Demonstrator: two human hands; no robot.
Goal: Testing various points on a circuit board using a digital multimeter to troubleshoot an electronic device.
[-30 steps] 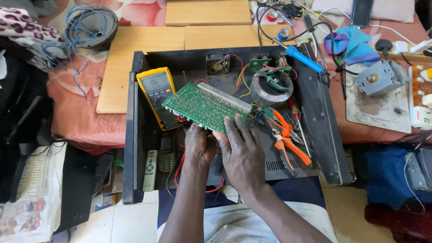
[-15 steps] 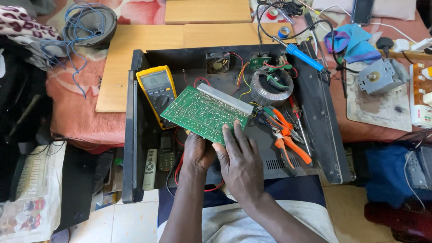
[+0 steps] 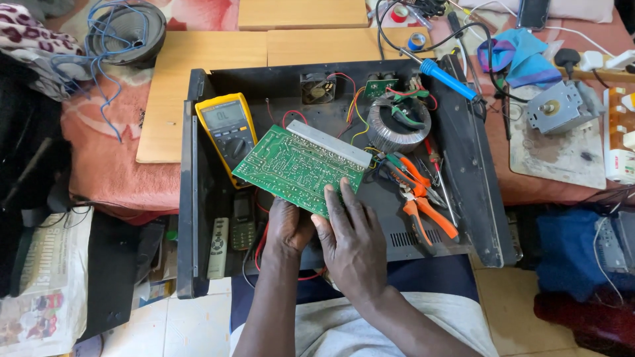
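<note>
Green rectangular printed circuit board (image 3: 299, 169), solder side up, tilted over the open black metal chassis (image 3: 198, 198); long axis runs from the yellow digital multimeter (image 3: 226, 130) toward the grey toroidal transformer (image 3: 398, 124). Left hand (image 3: 288, 226) pinches the board's near edge from beneath; right hand (image 3: 354, 243) lies spread, fingertips on that edge. Orange-handled pliers (image 3: 423, 201) lie just right of the board.

left hand (image 3: 289, 228) fingers hidden under the green circuit board (image 3: 299, 168), board's component side unseen, phone (image 3: 533, 12) cut by the top edge, newspaper (image 3: 40, 291) cut at left
</note>
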